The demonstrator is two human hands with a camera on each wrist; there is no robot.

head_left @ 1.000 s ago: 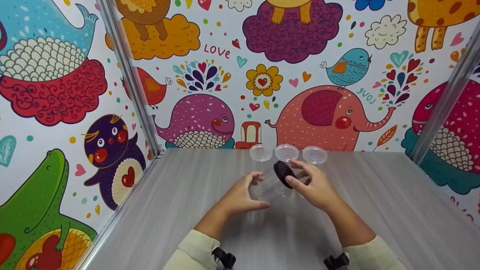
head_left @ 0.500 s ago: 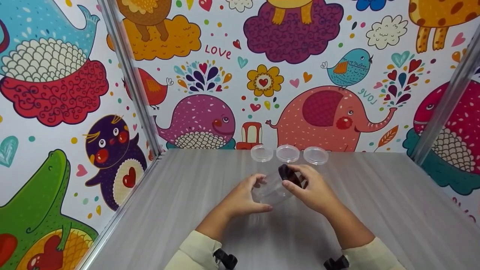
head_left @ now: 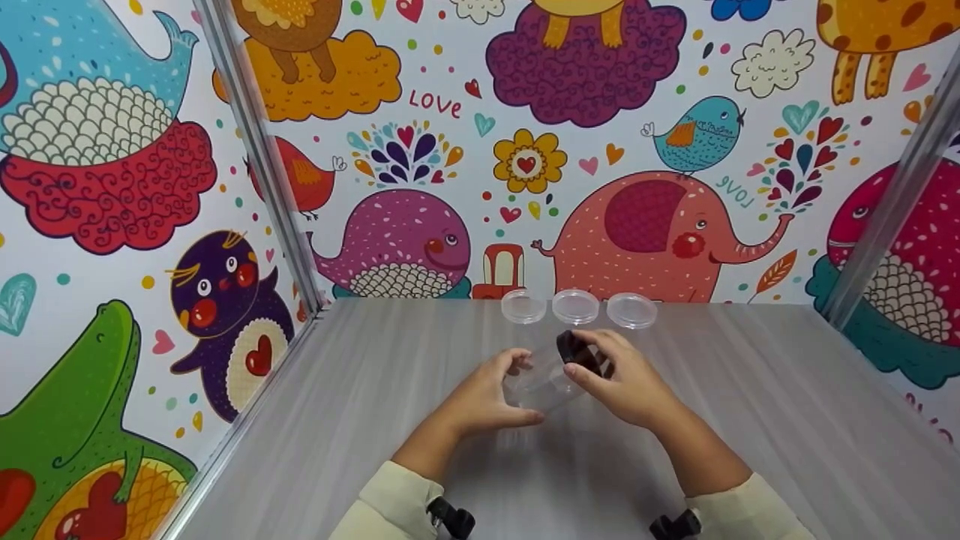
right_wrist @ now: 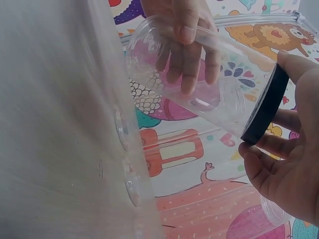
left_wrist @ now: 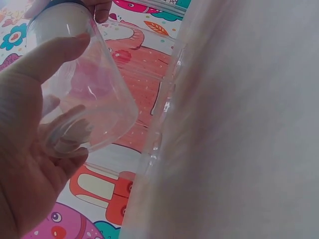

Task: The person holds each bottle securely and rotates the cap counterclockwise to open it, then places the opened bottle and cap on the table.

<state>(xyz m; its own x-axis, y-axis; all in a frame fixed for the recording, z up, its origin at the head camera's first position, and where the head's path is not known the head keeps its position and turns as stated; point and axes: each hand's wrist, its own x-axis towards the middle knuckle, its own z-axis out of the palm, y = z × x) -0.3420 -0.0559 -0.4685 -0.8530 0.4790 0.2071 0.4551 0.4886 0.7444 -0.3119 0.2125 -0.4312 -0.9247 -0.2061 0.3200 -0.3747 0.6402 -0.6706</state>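
A clear jar (head_left: 546, 382) tilts in the air between two bare hands above the middle of a grey, streaked bench (head_left: 315, 420), its base toward the left and its black lid (right_wrist: 267, 104) toward the right. The left hand (head_left: 478, 396) cups the jar's body near the base, fingers and thumb curved round the wall and parted by the jar's width. The right hand (head_left: 634, 379) grips the lid by its rim, thumb on the near side and fingers on the far; whether the lid is fully tightened cannot be told.

The jar looks to be thin plastic, likely light and fairly stiff, though a hard squeeze might flex the wall. Its glossy surface could prove slippery, making a broad hold round the lower body the surest, with the lid best taken by its edge. The jar is a smooth, see-through cylinder, rounded at the base; the lid is a flat, opaque disc.

At the bench's far side, three clear containers (head_left: 575, 307) with round tops stand in a row before a brightly printed wall (head_left: 405, 232).
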